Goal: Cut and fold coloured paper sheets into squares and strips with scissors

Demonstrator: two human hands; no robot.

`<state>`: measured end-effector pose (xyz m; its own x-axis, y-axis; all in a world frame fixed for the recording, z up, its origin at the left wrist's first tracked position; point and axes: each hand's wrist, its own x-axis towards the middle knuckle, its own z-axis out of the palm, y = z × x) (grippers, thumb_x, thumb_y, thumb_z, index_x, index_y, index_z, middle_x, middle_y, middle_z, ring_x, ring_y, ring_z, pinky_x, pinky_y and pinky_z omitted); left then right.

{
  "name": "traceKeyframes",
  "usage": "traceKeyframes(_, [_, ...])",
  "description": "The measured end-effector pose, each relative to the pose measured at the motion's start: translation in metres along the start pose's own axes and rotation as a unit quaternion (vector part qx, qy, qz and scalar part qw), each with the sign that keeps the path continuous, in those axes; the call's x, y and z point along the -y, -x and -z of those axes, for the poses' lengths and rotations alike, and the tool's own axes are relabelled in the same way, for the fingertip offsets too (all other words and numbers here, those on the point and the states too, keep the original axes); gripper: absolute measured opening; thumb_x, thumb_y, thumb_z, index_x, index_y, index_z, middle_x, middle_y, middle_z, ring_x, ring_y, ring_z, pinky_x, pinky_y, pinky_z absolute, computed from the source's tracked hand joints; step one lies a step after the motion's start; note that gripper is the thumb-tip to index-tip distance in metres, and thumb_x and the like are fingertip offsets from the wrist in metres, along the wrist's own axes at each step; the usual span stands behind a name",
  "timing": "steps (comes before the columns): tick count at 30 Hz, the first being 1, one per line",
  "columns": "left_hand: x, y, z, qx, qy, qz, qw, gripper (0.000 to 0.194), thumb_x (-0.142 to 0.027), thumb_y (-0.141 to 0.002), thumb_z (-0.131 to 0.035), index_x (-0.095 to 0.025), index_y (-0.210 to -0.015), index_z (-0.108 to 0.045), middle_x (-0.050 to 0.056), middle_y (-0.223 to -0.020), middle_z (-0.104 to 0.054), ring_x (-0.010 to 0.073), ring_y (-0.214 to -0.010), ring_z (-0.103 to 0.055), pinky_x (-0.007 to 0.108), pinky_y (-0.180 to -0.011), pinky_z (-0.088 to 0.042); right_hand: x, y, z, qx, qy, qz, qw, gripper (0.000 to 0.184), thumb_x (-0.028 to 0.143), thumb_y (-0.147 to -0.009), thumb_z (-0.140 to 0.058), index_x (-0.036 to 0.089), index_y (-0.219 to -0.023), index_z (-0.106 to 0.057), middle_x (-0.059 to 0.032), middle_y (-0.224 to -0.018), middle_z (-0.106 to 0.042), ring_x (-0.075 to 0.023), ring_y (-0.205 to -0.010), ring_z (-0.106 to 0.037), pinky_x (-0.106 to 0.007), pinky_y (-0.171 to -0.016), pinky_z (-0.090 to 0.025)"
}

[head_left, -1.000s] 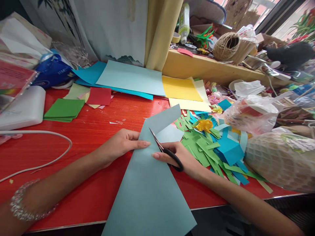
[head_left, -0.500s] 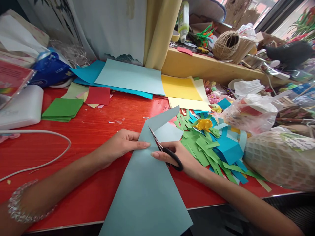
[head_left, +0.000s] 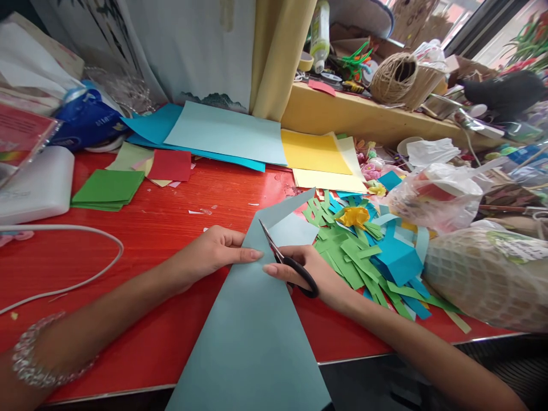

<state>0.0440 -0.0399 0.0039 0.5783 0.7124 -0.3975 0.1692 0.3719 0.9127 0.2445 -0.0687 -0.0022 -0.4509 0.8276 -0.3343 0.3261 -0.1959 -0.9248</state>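
A long sheet of pale blue-grey paper (head_left: 252, 331) lies over the near edge of the red table (head_left: 171, 228). My left hand (head_left: 209, 254) pinches the sheet's left edge, thumb on top. My right hand (head_left: 306, 271) grips black-handled scissors (head_left: 289, 262), whose blades point up and away into the paper, along a slit that splits the far end into two flaps. A beaded bracelet (head_left: 40, 357) circles my left wrist.
Green and blue paper strips (head_left: 363, 257) with a yellow paper flower (head_left: 354, 217) lie right of the scissors. Coloured sheets (head_left: 226, 134), green squares (head_left: 107, 188), a white cable (head_left: 64, 240), plastic bags (head_left: 436, 194) and a twine ball (head_left: 391, 77) surround the work area.
The blue-grey sheet has slid slightly toward me and its far tip has shifted a little right. Both hands stay almost where they were.
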Motion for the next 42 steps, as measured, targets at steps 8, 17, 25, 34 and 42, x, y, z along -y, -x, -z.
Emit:
traceKeyframes(8, [-0.0007,0.0004,-0.0008,0.009,-0.004,0.01,1.0,0.019,-0.034,-0.076,-0.066,-0.017,-0.083,-0.072,0.005,-0.083,-0.073,0.0175,-0.075,-0.066,0.024,-0.066,-0.05,-0.0011,0.0008,-0.001,-0.004,-0.003,0.005,1.0,0.037,0.049,-0.073,-0.065,0.017,-0.064,-0.049,0.0054,-0.055,-0.042,-0.0072,-0.05,-0.036,-0.022,-0.046,-0.024])
traceKeyframes(17, [-0.0013,0.0003,-0.0017,0.021,-0.001,0.015,1.0,0.017,-0.032,-0.076,-0.066,-0.019,-0.085,-0.073,0.003,-0.081,-0.073,0.0174,-0.073,-0.066,0.025,-0.066,-0.05,-0.0018,0.0005,-0.0015,-0.015,-0.004,0.009,1.0,0.038,0.05,-0.071,-0.066,0.017,-0.063,-0.047,0.0063,-0.054,-0.039,-0.0068,-0.049,-0.035,-0.023,-0.046,-0.022])
traceKeyframes(25, [-0.0002,0.0003,-0.0027,0.017,-0.009,0.018,1.0,0.017,-0.033,-0.077,-0.065,-0.018,-0.081,-0.072,0.004,-0.083,-0.073,0.0182,-0.076,-0.067,0.025,-0.066,-0.051,-0.0046,0.0,-0.0022,-0.016,-0.001,0.012,1.0,0.038,0.048,-0.073,-0.066,0.018,-0.062,-0.046,0.0066,-0.053,-0.039,-0.0065,-0.048,-0.035,-0.024,-0.046,-0.02])
traceKeyframes(34, [0.0015,0.0004,-0.0024,0.032,-0.01,0.014,0.999,0.019,-0.034,-0.077,-0.064,-0.018,-0.083,-0.072,0.005,-0.086,-0.073,0.0206,-0.081,-0.067,0.026,-0.069,-0.052,-0.0049,-0.0016,-0.0034,-0.017,-0.012,0.022,1.0,0.036,0.046,-0.072,-0.067,0.017,-0.062,-0.048,0.0063,-0.051,-0.042,-0.0066,-0.047,-0.039,-0.022,-0.044,-0.022])
traceKeyframes(42, [0.0013,-0.0012,-0.0022,0.034,-0.011,0.039,0.999,0.017,-0.033,-0.077,-0.065,-0.018,-0.082,-0.072,0.005,-0.085,-0.073,0.0195,-0.078,-0.067,0.025,-0.067,-0.052,-0.0045,-0.0006,-0.0029,-0.015,-0.026,0.023,0.999,0.035,0.043,-0.075,-0.066,0.017,-0.06,-0.048,0.0054,-0.05,-0.047,-0.0067,-0.046,-0.043,-0.02,-0.043,-0.027])
